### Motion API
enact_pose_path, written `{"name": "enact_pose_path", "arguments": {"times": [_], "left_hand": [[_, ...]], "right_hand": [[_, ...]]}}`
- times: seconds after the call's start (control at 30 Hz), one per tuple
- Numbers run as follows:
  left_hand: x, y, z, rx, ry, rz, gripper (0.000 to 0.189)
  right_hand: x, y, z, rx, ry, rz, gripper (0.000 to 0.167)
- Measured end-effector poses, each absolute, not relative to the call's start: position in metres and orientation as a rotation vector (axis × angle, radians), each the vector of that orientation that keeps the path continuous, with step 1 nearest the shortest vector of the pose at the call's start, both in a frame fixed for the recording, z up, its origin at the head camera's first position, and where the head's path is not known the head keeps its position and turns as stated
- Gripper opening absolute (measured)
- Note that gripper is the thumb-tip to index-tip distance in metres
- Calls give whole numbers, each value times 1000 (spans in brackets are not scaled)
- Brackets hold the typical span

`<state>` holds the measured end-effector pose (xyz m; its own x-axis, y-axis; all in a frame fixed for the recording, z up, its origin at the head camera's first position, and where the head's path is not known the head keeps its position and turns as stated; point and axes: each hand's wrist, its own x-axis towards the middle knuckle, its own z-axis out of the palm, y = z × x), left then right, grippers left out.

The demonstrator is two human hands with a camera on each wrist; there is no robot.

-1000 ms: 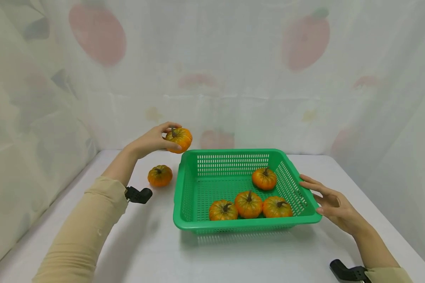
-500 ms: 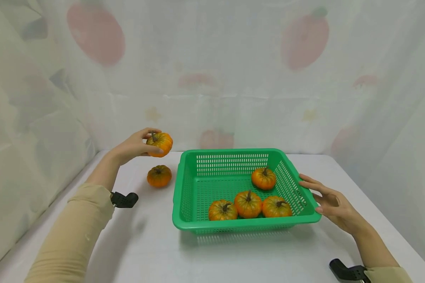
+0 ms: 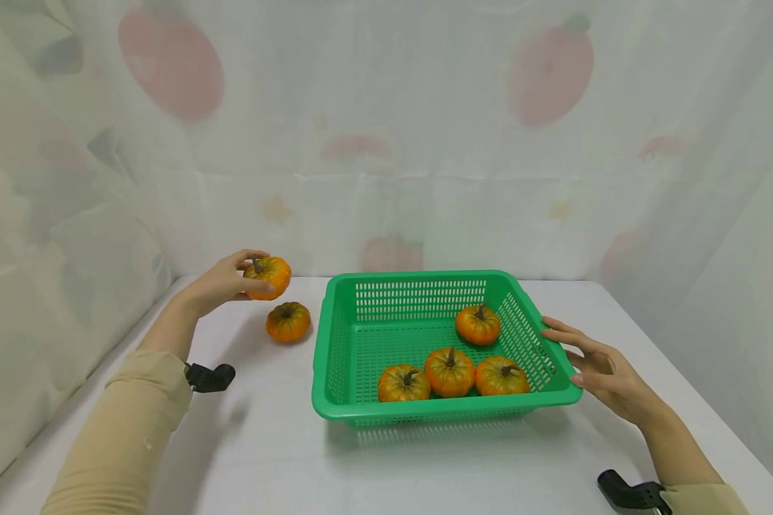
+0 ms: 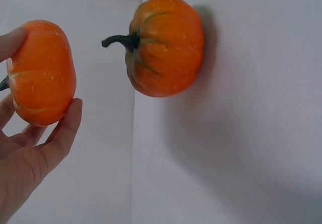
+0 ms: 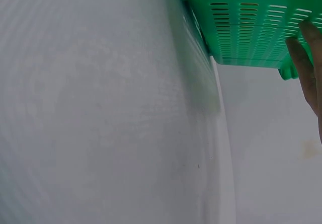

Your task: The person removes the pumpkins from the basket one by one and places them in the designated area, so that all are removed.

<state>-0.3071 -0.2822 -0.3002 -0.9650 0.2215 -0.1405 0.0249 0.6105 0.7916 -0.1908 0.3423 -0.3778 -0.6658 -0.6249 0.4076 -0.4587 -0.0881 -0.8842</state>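
My left hand [image 3: 221, 282] holds a small orange pumpkin [image 3: 273, 276] at the table's back left, thumb and fingers around its stem side. Raised above the table, that pumpkin [image 4: 48, 78] also shows in the left wrist view. A second pumpkin [image 3: 288, 322] sits on the table close by, left of a green plastic basket [image 3: 419, 410]. Inside the basket lie several more pumpkins [image 3: 449, 373], most along the front and one pumpkin [image 3: 478, 325] at the back right. My right hand [image 3: 612, 383] touches the basket's right side; in the right wrist view its fingers [image 5: 303, 65] lie extended against the slotted outer wall.
A white cloth covers the table [image 3: 283, 458]. Pale curtains [image 3: 464, 143] with faded fruit prints hang behind and at both sides. Black wrist cameras [image 3: 210, 378] sit on both forearms.
My left hand has carried its pumpkin leftward and down, away from the basket's back left corner toward the table. The right hand and the basket have stayed in place.
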Motion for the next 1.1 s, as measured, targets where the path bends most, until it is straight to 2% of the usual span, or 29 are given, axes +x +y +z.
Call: {"name": "enact_pose_path", "arguments": {"times": [0.5,1.1], "left_hand": [[-301,-309,-318,110,2569,1320,87],[-299,-331,-349,50,2577,1244,83]], "right_hand": [[-191,342,-378,-1212,1966,-1886,66],[-191,341,-377,-1226,1943,-1891,65]]}}
